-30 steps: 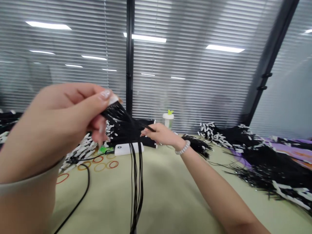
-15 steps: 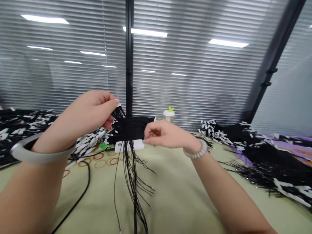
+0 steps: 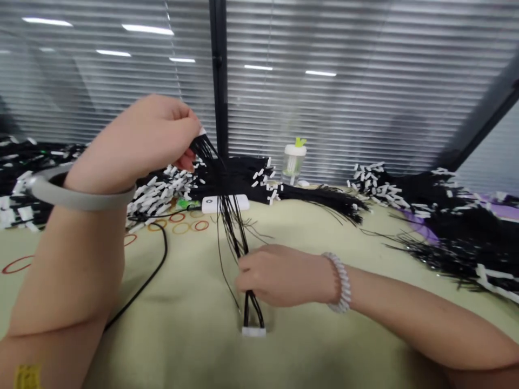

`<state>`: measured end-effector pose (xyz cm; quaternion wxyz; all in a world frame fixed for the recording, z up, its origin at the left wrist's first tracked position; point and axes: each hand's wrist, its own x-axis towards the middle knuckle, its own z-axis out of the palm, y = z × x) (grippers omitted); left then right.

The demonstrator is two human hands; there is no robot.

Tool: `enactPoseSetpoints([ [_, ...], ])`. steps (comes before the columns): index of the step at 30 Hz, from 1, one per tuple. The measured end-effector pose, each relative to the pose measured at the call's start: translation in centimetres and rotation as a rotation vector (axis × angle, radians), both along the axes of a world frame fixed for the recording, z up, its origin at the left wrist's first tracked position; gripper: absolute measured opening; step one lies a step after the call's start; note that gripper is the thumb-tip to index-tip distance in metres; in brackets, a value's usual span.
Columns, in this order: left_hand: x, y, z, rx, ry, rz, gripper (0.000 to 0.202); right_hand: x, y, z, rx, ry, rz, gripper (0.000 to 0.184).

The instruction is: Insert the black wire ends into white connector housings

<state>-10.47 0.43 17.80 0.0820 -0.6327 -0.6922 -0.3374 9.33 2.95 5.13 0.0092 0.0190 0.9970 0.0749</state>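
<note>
My left hand (image 3: 150, 138) is raised above the table, fingers pinched on the white connector end of a bundle of thin black wires (image 3: 229, 216). The wires hang down and fan slightly. My right hand (image 3: 275, 275) is lower, near the table top, closed around the lower part of the same bundle. Just below it the wires end in a white connector (image 3: 253, 330) that rests on the pale green table cover (image 3: 308, 346). A grey bangle sits on my left wrist and a white coiled band on my right.
Piles of black wires with white connectors (image 3: 377, 178) lie along the back and right (image 3: 458, 248). A white box (image 3: 225, 203), coloured rubber bands (image 3: 188, 226), a black cable (image 3: 150, 275) and a small bottle with a green top (image 3: 292, 162) stand near the blinds.
My right hand came down from beside the hanging wires and closed on their lower part near the table. My left hand stays raised with the top end. The view tilted down.
</note>
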Motion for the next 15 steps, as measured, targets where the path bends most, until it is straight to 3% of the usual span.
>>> enactPoseSetpoints([
  [2, -0.1, 0.0, -0.1, -0.069, 0.034, 0.019, 0.033, -0.1, 0.3, 0.3, -0.017, 0.029, 0.026, 0.012],
  [3, -0.4, 0.0, -0.2, -0.111, 0.043, -0.055, 0.032, 0.0, 0.6, 0.7, -0.052, 0.051, 0.034, 0.013],
  [5, -1.3, 0.3, -0.4, -0.037, 0.050, -0.031, 0.034, 0.3, 1.2, 1.8, -0.185, 0.123, 0.043, 0.014],
  [10, -3.6, 1.8, -0.3, 0.037, 0.061, -0.013, 0.032, 1.8, 2.5, 4.7, -0.634, 0.366, 0.060, 0.011],
  [15, -3.0, 2.5, 0.1, -0.049, 0.037, 0.037, 0.052, 2.3, 3.1, 5.4, -1.232, 0.759, -0.041, 0.013],
])
